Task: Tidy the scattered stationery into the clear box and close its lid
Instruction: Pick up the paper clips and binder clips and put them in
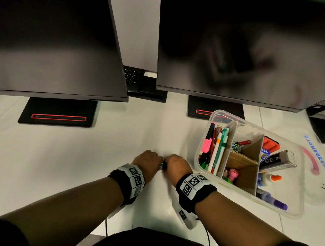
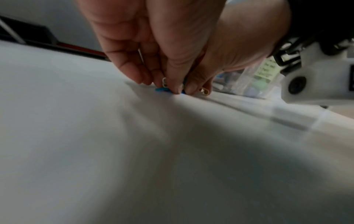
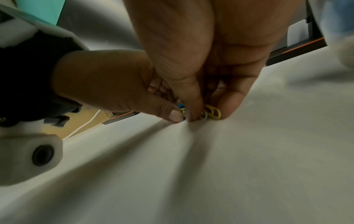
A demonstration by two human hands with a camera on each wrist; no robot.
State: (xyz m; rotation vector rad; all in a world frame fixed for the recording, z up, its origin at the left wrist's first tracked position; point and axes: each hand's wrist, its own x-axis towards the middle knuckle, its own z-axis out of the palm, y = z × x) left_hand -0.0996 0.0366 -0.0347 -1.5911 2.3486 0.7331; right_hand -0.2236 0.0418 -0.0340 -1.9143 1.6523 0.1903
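Small coloured paper clips (image 1: 161, 165) lie bunched on the white desk (image 1: 80, 165) in front of me. My left hand (image 1: 152, 161) and right hand (image 1: 171, 163) meet over them, fingertips down. In the left wrist view my left hand (image 2: 168, 89) pinches blue and white paper clips (image 2: 161, 89) against the desk. In the right wrist view my right hand (image 3: 206, 116) pinches yellow and grey paper clips (image 3: 212, 112), with the left thumb pressed in beside them. The clear box (image 1: 292, 212) stands open to the right, holding pens, markers, glue and more clips between cardboard dividers.
Two dark monitors (image 1: 227, 51) on black stands (image 1: 58, 113) fill the back of the desk. A clear flat piece with blue and pink print (image 1: 314, 164), possibly the lid, lies right of the box. A cable (image 1: 106, 227) hangs at the desk's near edge.
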